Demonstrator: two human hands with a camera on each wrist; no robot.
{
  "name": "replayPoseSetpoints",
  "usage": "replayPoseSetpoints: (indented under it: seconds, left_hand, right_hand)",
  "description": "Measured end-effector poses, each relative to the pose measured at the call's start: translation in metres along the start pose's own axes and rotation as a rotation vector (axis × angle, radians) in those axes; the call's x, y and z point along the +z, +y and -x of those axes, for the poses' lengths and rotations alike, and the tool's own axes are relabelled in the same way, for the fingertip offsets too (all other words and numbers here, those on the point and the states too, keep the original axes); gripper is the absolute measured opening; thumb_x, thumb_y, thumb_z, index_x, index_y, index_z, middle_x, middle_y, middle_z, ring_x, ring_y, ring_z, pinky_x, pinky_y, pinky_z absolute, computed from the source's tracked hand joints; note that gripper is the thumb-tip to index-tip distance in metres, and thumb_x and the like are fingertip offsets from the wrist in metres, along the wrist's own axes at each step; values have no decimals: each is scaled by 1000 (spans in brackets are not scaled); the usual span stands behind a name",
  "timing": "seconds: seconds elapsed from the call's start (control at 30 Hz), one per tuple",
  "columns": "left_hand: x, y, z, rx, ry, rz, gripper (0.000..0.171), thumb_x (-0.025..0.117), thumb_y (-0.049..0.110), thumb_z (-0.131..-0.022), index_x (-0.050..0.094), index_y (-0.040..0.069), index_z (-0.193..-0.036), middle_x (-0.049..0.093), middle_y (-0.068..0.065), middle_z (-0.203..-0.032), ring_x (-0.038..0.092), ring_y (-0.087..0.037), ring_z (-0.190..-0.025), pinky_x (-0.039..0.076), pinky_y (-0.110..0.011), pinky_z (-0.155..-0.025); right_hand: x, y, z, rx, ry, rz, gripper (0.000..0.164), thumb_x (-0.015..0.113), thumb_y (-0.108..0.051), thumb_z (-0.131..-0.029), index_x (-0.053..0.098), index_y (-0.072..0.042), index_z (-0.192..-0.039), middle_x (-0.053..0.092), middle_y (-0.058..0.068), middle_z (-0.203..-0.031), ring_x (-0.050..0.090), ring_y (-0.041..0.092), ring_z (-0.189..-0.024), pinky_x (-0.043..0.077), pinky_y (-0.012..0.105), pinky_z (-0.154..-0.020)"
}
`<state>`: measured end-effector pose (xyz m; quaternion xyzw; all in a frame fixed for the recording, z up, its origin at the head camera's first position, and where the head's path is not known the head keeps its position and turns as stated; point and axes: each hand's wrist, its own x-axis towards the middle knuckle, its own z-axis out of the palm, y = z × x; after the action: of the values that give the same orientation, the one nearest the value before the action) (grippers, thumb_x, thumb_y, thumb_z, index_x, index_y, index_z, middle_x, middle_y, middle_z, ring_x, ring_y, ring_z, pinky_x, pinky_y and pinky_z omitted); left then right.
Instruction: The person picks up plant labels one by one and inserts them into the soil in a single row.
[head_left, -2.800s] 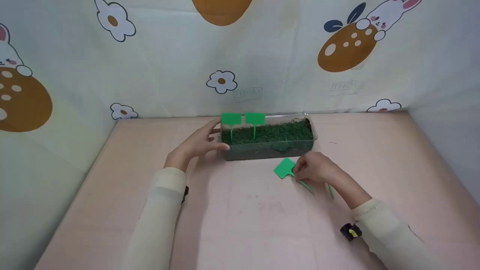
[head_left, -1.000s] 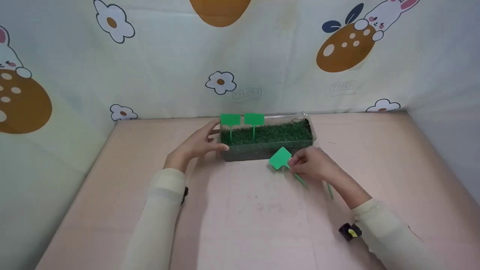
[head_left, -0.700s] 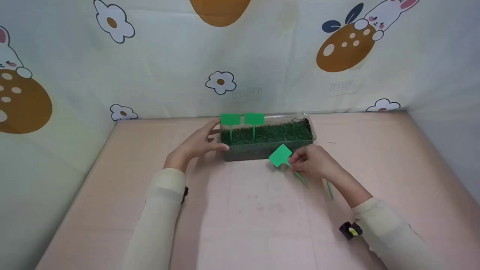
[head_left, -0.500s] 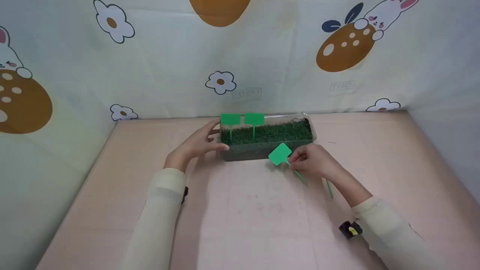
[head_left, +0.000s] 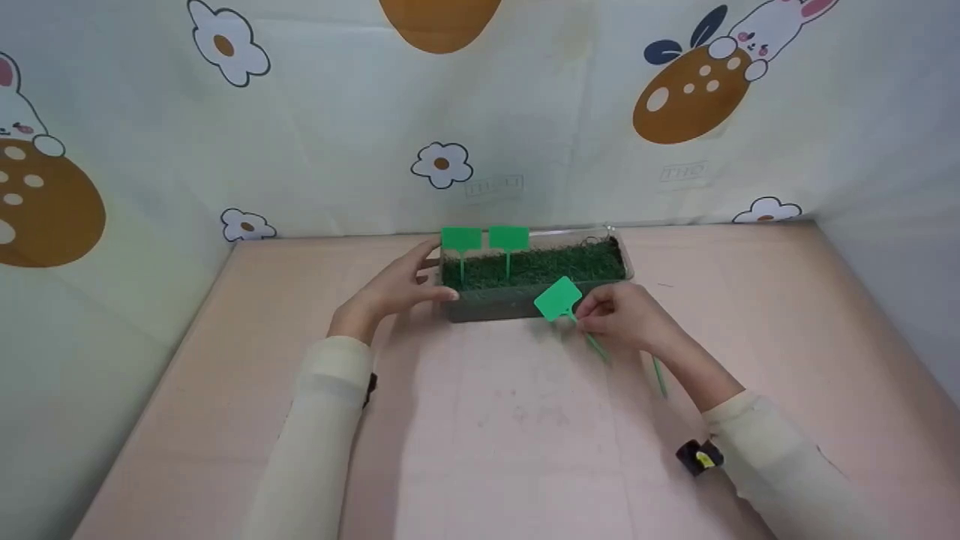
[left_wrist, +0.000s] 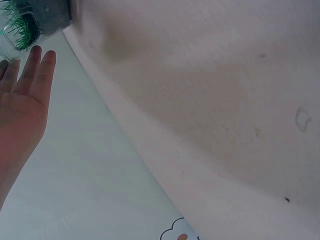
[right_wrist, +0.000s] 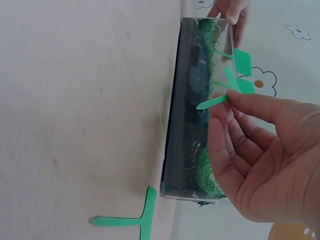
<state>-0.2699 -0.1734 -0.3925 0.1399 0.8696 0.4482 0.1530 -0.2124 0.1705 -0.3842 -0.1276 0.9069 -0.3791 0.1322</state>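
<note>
A clear planter box [head_left: 495,306] of green grass [head_left: 562,264] stands near the table's back edge. Two green T-shaped plant labels stand upright at its left: an end one [head_left: 461,238] and an inner one [head_left: 508,238]. My left hand [head_left: 394,286] touches the box's left end, thumb at the front corner and straight fingers spread along the end. My right hand [head_left: 628,319] pinches a third plant label [head_left: 559,298] by its stem, tilted before the box's front wall. In the right wrist view its pointed stem tip [right_wrist: 205,105] shows. Another plant label [right_wrist: 120,221] lies on the table.
The pink table [head_left: 510,450] meets a patterned cloth wall [head_left: 322,135] behind the box. In the head view my right hand hides most of the lying label, leaving only its stem [head_left: 659,377] in sight.
My right hand has lifted the pinched plant label from low over the table and moved it toward the box's front wall. My left hand stays at the box's left end.
</note>
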Motion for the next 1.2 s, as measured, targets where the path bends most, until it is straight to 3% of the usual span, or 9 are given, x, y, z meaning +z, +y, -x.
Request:
replayPoseSetpoints:
  seconds: [0.57, 1.0, 1.2]
  left_hand:
    - [0, -1, -1, 3, 6, 2, 94, 81, 28, -85, 22, 29, -159, 24, 2, -166, 32, -26, -151, 31, -44, -125]
    - [0, 0, 0, -9, 3, -5, 96, 81, 28, -84, 21, 28, -159, 24, 1, -166, 31, -26, -151, 32, -44, -125]
    - [0, 1, 1, -4, -15, -5, 95, 79, 28, -86, 19, 27, -160, 21, 0, -167, 30, -27, -152, 30, -45, -126]
  right_hand:
    - [-2, -5, -1, 4, 4, -73, 16, 68, -11, -93, 72, 1, -103, 69, 9, -92, 60, 11, -78, 52, 22, -69]
    - [-3, -9, -3, -3, 29, -105, 14, 66, -8, -94, 71, 1, -104, 69, 8, -91, 63, 12, -78, 59, 35, -77]
    - [-4, -11, -3, -4, 49, -117, 12, 66, -10, -94, 71, -2, -102, 70, 9, -92, 67, 21, -83, 60, 37, -79]
